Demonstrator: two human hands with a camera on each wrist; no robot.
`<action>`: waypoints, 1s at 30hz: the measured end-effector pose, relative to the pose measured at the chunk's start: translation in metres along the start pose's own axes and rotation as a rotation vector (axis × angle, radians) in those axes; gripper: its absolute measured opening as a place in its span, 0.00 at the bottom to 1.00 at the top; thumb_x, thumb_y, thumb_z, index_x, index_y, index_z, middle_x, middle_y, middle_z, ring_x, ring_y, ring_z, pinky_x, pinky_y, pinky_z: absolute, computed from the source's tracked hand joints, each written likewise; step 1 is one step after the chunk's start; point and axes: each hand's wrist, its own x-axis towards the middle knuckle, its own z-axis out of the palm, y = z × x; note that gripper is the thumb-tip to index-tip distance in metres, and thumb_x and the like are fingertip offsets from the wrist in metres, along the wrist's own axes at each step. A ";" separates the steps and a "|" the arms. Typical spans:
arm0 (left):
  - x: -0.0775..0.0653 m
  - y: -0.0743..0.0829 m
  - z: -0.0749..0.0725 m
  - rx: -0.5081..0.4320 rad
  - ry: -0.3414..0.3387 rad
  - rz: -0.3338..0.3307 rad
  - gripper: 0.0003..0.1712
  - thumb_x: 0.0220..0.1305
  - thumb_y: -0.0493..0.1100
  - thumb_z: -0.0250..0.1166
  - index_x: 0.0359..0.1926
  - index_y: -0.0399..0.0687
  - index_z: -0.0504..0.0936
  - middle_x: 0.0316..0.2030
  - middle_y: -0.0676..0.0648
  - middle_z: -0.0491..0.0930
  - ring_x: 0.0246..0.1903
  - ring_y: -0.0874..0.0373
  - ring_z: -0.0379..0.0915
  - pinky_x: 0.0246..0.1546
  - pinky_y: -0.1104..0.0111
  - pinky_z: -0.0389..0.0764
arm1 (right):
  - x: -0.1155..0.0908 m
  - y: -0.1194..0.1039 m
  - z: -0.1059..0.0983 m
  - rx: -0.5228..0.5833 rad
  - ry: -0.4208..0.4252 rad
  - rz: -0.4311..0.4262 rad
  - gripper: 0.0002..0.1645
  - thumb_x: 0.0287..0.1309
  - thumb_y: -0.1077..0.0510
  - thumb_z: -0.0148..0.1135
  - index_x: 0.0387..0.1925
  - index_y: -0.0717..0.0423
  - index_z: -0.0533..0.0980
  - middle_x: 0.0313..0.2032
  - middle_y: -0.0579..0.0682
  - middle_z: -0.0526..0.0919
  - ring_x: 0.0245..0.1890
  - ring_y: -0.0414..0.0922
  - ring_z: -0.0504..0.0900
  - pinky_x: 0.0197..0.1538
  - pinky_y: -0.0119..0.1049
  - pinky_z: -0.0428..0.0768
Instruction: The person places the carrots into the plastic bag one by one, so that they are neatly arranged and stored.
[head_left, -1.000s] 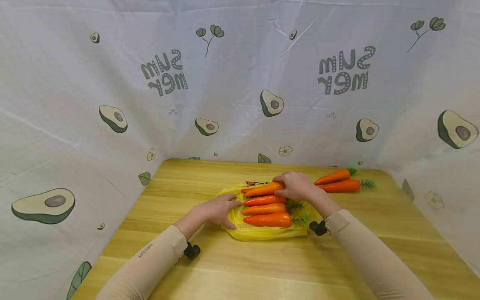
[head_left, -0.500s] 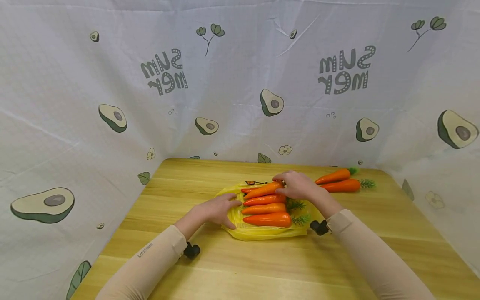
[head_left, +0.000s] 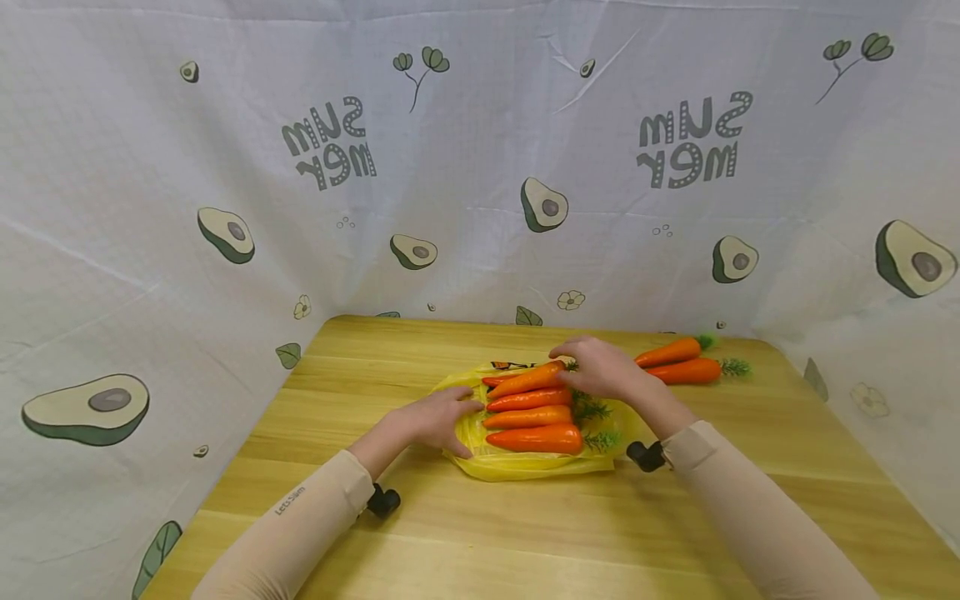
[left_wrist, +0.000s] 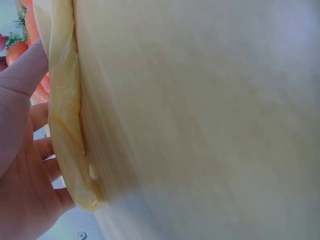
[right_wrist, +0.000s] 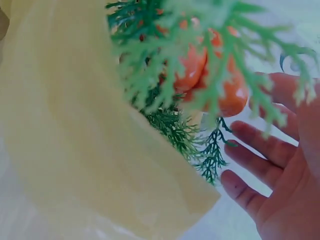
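A yellow plastic bag (head_left: 517, 471) lies spread on the table with several orange carrots (head_left: 534, 439) on it, side by side, tips pointing left. The uppermost carrot (head_left: 528, 381) leans across another. My left hand (head_left: 435, 419) rests at the bag's left side with fingers spread; in the left wrist view its thumb and fingertips go behind the bag's rolled edge (left_wrist: 65, 105). Just right of the uppermost carrot, my right hand (head_left: 600, 368) has its fingers loosely extended. In the right wrist view nothing is held in it, and green carrot tops (right_wrist: 212, 150) hang near its fingertips.
Two more carrots (head_left: 684, 371) lie at the back right of the wooden table (head_left: 480, 533), beyond my right hand. A white curtain (head_left: 465, 167) printed with avocados hangs behind the table and along both sides.
My right hand has let go of the uppermost carrot and drawn slightly right. That carrot has tilted, with its thick end farther back. My left hand stays in place.
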 end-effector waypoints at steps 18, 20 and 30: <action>0.000 -0.002 0.002 -0.005 0.005 0.004 0.52 0.53 0.66 0.74 0.75 0.57 0.65 0.77 0.42 0.54 0.75 0.45 0.54 0.74 0.53 0.62 | -0.023 0.031 -0.019 0.147 0.146 0.038 0.21 0.67 0.54 0.64 0.59 0.56 0.80 0.58 0.59 0.82 0.55 0.60 0.78 0.56 0.59 0.77; 0.000 -0.002 0.001 -0.003 0.004 0.003 0.52 0.53 0.66 0.74 0.76 0.58 0.65 0.77 0.42 0.54 0.75 0.45 0.54 0.74 0.53 0.62 | -0.026 0.037 -0.022 0.152 0.160 0.049 0.21 0.67 0.55 0.64 0.59 0.56 0.80 0.58 0.60 0.82 0.55 0.61 0.78 0.56 0.60 0.77; -0.001 0.000 0.000 -0.005 0.008 0.011 0.52 0.53 0.66 0.74 0.75 0.57 0.66 0.77 0.42 0.55 0.75 0.45 0.54 0.74 0.53 0.61 | -0.049 0.071 -0.032 0.195 0.163 0.128 0.24 0.69 0.54 0.61 0.62 0.59 0.77 0.61 0.65 0.78 0.58 0.65 0.75 0.57 0.63 0.75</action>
